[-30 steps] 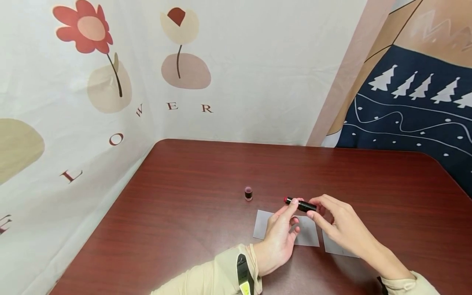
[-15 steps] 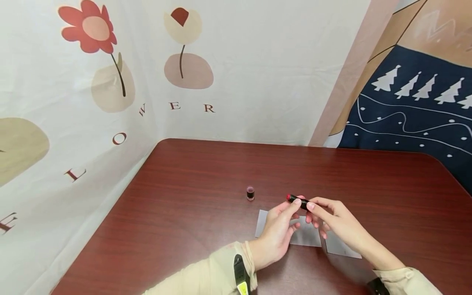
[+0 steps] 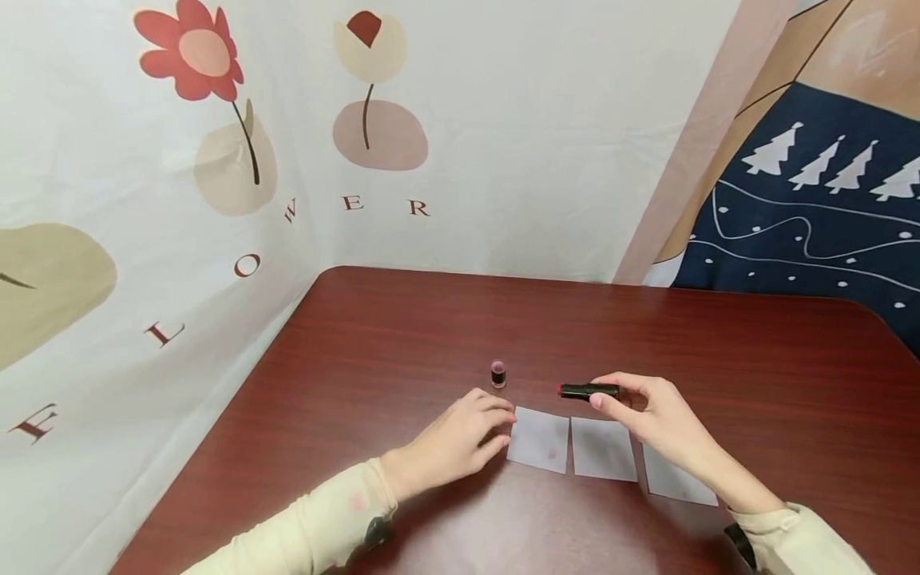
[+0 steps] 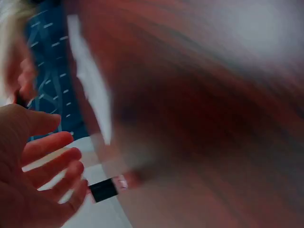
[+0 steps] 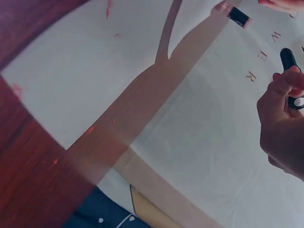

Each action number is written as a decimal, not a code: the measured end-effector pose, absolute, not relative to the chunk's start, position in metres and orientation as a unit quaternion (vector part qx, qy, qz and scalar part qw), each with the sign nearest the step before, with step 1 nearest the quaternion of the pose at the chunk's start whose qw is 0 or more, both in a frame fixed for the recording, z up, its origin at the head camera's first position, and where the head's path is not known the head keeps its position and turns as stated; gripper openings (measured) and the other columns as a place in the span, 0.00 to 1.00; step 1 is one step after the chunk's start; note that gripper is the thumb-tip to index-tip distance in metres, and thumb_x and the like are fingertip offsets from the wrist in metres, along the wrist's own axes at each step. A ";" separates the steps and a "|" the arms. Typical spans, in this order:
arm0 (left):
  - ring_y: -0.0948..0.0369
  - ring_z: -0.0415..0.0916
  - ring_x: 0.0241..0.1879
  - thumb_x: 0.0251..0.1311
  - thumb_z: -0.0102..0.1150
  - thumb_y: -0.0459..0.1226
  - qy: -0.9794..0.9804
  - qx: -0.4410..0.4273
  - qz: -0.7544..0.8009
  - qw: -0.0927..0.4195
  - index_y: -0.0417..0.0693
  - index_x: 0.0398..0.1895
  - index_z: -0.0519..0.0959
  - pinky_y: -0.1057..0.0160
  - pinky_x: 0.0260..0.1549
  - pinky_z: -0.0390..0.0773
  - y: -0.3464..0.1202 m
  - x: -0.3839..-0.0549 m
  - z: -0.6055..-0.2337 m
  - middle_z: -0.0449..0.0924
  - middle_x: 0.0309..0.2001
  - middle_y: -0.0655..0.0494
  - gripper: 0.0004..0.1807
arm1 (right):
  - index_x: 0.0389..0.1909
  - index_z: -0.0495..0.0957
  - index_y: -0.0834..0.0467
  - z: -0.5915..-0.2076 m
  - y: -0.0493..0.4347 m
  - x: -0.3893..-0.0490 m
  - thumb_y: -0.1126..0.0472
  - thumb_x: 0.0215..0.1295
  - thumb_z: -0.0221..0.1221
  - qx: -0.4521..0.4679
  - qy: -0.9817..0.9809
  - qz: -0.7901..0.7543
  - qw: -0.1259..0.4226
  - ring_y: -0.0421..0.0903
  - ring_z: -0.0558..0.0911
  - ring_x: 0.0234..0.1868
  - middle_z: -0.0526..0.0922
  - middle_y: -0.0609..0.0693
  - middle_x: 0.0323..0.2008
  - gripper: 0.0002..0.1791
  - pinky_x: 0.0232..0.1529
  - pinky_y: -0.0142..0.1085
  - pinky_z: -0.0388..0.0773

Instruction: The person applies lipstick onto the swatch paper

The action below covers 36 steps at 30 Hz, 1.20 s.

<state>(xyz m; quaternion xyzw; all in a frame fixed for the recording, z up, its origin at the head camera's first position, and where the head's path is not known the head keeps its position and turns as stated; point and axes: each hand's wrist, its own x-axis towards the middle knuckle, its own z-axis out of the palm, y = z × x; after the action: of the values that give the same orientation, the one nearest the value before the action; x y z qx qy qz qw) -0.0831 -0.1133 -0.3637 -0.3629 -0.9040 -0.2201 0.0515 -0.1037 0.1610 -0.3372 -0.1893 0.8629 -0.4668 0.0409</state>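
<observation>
My right hand (image 3: 664, 423) pinches a black lipstick (image 3: 575, 392) between thumb and fingers, above the table. Its red tip points left; a pale round label shows on its base end in the right wrist view, where the lipstick (image 5: 288, 59) is partly covered by fingers. Holding nothing, my left hand (image 3: 453, 443) hovers with loosely bent fingers at the left edge of the left paper (image 3: 535, 438), which bears a faint pinkish mark. Beyond that hand, a small pinkish clear cylinder with a black band, perhaps a cap (image 3: 499, 375), stands upright.
A middle paper (image 3: 602, 451) and a right paper (image 3: 679, 477) lie beside the left one, the latter partly under my right forearm. The dark red table (image 3: 345, 335) meets a white flower-printed cloth (image 3: 517, 160) behind and on the left. The left wrist view is blurred.
My left hand has let go of the lipstick and moved left, uncovering the left and middle papers. My right hand keeps the lipstick, now lying more level.
</observation>
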 end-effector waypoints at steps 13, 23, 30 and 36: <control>0.59 0.67 0.44 0.54 0.60 0.55 -0.922 -0.382 -0.022 0.052 0.50 0.54 0.78 0.66 0.32 0.75 -0.108 -0.091 -0.382 0.75 0.56 0.56 0.28 | 0.35 0.83 0.56 -0.362 0.138 -0.117 0.66 0.49 0.68 -0.301 0.874 -0.378 -0.048 0.32 0.67 0.17 0.72 0.36 0.19 0.10 0.17 0.29 0.66; 0.59 0.66 0.41 0.54 0.59 0.57 -0.934 -0.349 -0.001 0.069 0.51 0.47 0.79 0.66 0.28 0.74 -0.093 -0.097 -0.385 0.76 0.55 0.58 0.25 | 0.34 0.83 0.58 -0.364 0.140 -0.125 0.68 0.46 0.68 -0.338 0.880 -0.325 -0.077 0.31 0.67 0.19 0.74 0.36 0.23 0.11 0.19 0.27 0.67; 0.60 0.65 0.40 0.53 0.60 0.56 -0.941 -0.337 -0.009 0.042 0.53 0.48 0.80 0.67 0.26 0.73 -0.092 -0.099 -0.380 0.75 0.56 0.60 0.24 | 0.34 0.83 0.60 -0.368 0.134 -0.129 0.66 0.47 0.68 -0.350 0.885 -0.295 -0.088 0.30 0.66 0.19 0.73 0.37 0.22 0.11 0.20 0.26 0.67; 0.59 0.65 0.42 0.53 0.61 0.55 -0.942 -0.332 -0.025 0.032 0.53 0.47 0.79 0.65 0.29 0.74 -0.092 -0.101 -0.379 0.74 0.56 0.59 0.22 | 0.34 0.83 0.61 -0.369 0.128 -0.132 0.66 0.47 0.68 -0.351 0.887 -0.281 -0.107 0.31 0.67 0.19 0.76 0.40 0.24 0.11 0.20 0.26 0.67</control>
<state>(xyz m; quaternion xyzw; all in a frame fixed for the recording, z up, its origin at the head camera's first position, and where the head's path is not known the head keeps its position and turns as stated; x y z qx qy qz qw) -0.1015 -0.0918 -0.3790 -0.3323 -0.9423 -0.0248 0.0321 -0.1323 0.1284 -0.3693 -0.3513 0.8866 -0.2812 -0.1071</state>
